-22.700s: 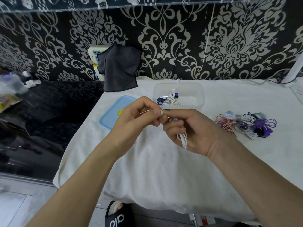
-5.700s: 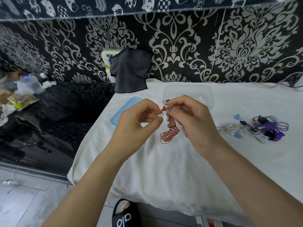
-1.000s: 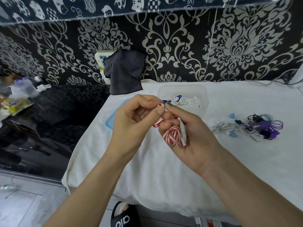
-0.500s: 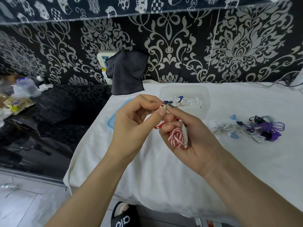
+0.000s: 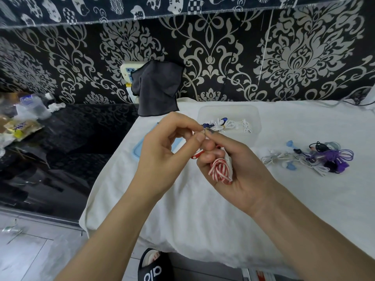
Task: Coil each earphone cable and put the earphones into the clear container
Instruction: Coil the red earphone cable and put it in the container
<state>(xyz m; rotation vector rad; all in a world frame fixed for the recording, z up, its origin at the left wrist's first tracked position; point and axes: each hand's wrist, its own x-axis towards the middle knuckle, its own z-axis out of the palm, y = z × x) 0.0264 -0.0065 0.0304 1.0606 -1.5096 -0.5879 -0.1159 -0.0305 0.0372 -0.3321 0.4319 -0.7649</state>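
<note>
Barely shifted, left hand (image 5: 162, 153) and right hand (image 5: 237, 169) pinch red-striped earphone cable (image 5: 220, 171) above open cloth (image 5: 203, 209).

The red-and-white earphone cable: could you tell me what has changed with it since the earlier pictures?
It left the tangle and now sits as a coil in the right hand, the left hand pinching its loose end. The clear container and remaining tangle stay put.

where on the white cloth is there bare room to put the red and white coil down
Bare white cloth lies near the front edge, under both hands, and also between the clear container and the tangled earphone pile. It is crowded at that pile on the right, and at the blue lid left of the container. The right hand grips the red-and-white coil.
</note>
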